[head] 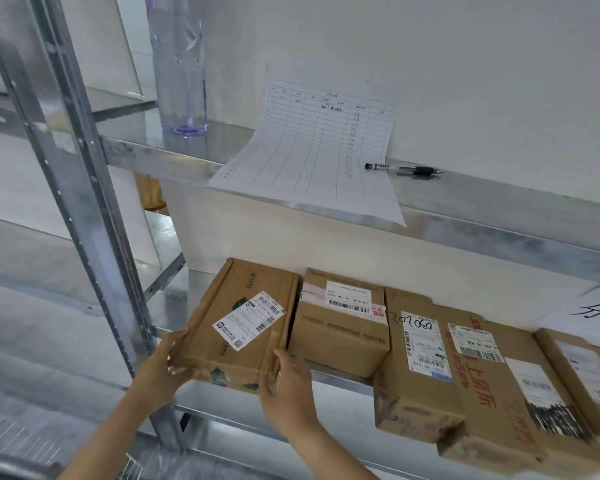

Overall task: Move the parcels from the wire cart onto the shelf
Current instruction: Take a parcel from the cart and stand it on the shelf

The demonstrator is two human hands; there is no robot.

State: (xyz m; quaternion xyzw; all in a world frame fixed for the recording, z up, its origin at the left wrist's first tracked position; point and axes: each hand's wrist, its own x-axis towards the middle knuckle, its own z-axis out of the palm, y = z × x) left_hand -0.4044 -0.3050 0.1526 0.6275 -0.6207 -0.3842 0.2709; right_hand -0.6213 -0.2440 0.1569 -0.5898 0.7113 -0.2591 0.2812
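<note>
A flat brown cardboard parcel with a white barcode label lies on the metal shelf, at the left end of a row. My left hand grips its near left corner. My right hand holds its near right corner. Right of it stand a small taped parcel, a long parcel with handwritten digits, a red-lettered parcel and another parcel at the frame's right edge. The wire cart shows only as blurred wires at the lower left.
The upper shelf carries a printed sheet hanging over its edge, a black pen and a clear plastic tube. A steel upright rises left of my hands. A handwritten paper lies at the far right.
</note>
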